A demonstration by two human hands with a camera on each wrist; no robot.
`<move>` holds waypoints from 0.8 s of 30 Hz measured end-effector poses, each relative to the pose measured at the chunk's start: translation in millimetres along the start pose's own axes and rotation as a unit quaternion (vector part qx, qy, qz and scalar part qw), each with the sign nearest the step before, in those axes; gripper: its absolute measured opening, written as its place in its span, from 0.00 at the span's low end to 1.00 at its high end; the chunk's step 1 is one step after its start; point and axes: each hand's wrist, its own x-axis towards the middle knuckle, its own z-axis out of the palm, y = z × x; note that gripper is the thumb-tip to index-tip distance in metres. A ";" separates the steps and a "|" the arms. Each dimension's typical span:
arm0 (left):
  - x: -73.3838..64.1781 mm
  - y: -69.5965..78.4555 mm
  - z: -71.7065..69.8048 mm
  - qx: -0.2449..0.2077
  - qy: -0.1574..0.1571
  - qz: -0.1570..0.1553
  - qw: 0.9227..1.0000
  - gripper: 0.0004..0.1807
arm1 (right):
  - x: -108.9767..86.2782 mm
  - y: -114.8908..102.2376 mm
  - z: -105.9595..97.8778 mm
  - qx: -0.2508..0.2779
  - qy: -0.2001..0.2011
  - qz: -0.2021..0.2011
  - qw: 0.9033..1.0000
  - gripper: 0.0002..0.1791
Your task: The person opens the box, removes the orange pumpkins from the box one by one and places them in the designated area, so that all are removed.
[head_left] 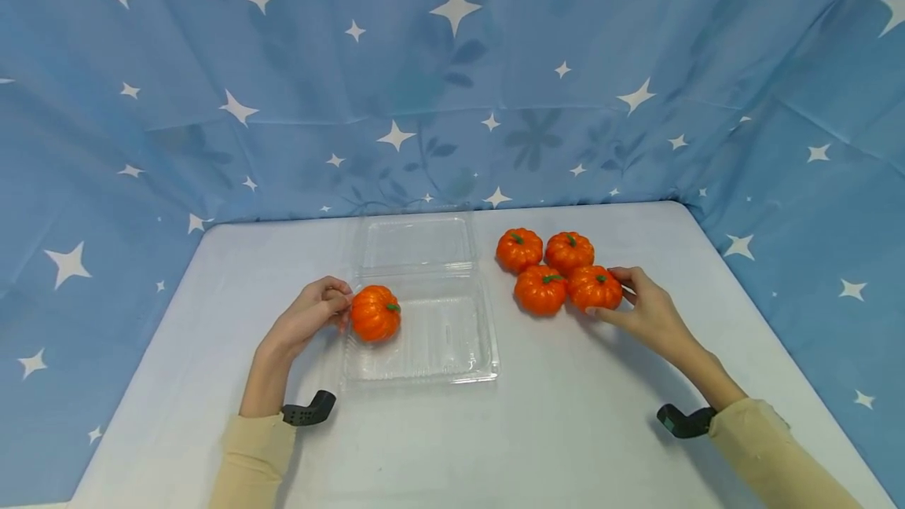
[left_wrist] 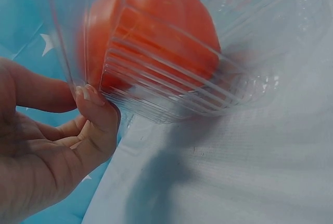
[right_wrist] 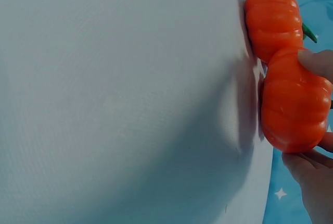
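My left hand (head_left: 314,313) pinches the left wall of a clear plastic clamshell box (head_left: 452,348) between thumb and fingers, as the left wrist view shows. Inside the box, against that left side, sits an orange toy pumpkin (head_left: 375,313) with a green stem. Over to the right, my right hand (head_left: 646,313) grips another pumpkin (head_left: 595,290), its thumb on the near side and fingers on the far side. That pumpkin (right_wrist: 295,107) touches a neighbouring pumpkin (right_wrist: 273,22) in the right wrist view.
Beside the gripped one, three more pumpkins (head_left: 541,291) stand grouped right of the box. The box's lid (head_left: 417,246) lies folded back toward the far table edge. A blue star-patterned curtain (head_left: 452,85) hangs behind the white table (head_left: 438,446).
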 end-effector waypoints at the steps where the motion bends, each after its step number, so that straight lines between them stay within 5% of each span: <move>1: -0.2 -0.2 0.1 0.000 0.000 0.000 1.000 0.14 | 0.1 1.1 0.7 -0.001 0.000 0.000 1.000 0.41; 24: -0.5 -0.4 1.0 -0.002 0.000 0.005 1.000 0.14 | 6.3 1.3 8.2 -0.037 -0.006 -0.004 0.999 0.47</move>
